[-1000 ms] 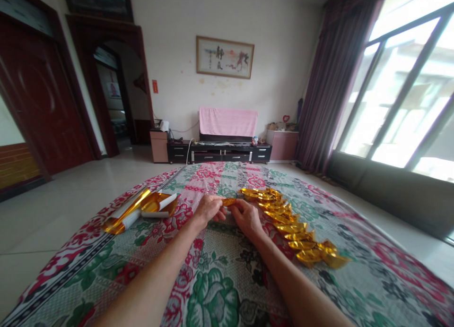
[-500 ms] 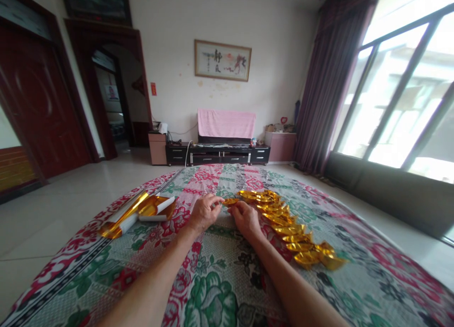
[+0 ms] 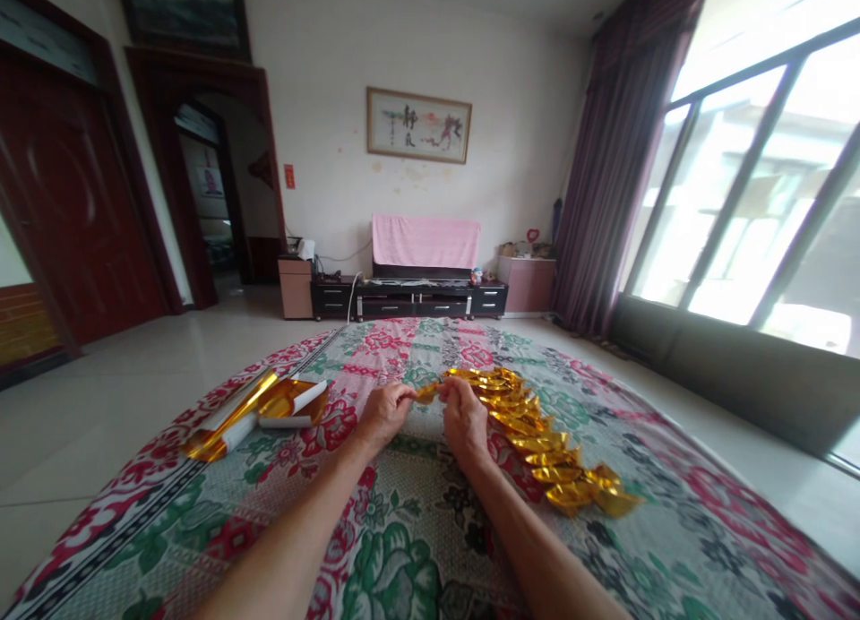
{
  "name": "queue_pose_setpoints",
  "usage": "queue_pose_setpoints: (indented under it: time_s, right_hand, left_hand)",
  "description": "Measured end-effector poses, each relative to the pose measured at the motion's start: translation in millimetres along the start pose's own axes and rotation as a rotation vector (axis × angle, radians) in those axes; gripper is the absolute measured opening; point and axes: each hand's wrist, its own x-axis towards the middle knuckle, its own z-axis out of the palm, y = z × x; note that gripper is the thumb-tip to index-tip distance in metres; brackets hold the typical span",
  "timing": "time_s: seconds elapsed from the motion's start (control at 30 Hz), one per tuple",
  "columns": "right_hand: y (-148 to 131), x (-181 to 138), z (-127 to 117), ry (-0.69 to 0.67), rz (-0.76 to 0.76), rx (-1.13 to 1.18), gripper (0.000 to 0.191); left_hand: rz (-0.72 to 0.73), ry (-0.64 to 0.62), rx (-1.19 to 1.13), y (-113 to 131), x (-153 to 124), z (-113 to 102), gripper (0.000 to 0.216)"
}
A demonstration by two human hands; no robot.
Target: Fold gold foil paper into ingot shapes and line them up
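Note:
Between my two hands a small gold foil paper ingot [image 3: 426,393] is held just above the patterned cloth. My left hand [image 3: 388,414] pinches its left tip between thumb and fingers. At its right tip, my right hand [image 3: 465,420] is closed in a pinch, with the other fingers curled under. Close by on the right lies a curved row of several folded gold foil ingots [image 3: 533,443], touching and overlapping one another. Curled sheets of gold foil paper [image 3: 228,427] with white backs rest on the cloth to the left.
A flowered tablecloth [image 3: 396,557] in red, green and grey covers the round-edged surface before me. Beyond it stands a low black cabinet [image 3: 396,306] with a pink cloth [image 3: 426,241] over a screen. Windows and a purple curtain [image 3: 605,172] are on the right.
My hands have drawn slightly apart, and the ingot between them now shows more. My right hand has turned more upright. The view has tilted a little upward.

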Motion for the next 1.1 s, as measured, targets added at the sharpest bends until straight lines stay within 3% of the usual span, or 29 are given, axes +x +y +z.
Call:
queue_pose_setpoints:
  time_s: [0.23, 0.43, 0.63, 1.1]
  right_hand:
    - [-16, 20, -10, 0.061, -0.019, -0.138, 0.035]
    - [-26, 45, -48, -0.139, 0.001, -0.344, 0.039]
    - [-15, 57, -76, -0.27, 0.054, -0.543, 0.042]
    - [-3, 49, -75, -0.334, 0.11, -0.703, 0.036]
  left_hand:
    - [-0.002, -0.106, 0.126, 14, 17, 2, 0.022]
    - [0.011, -0.131, 0.216, 36, 34, 17, 0.025]
    - [0.029, -0.174, 0.266, 46, 39, 34, 0.026]
    - [0.039, -0.244, 0.33, 55, 50, 48, 0.027]
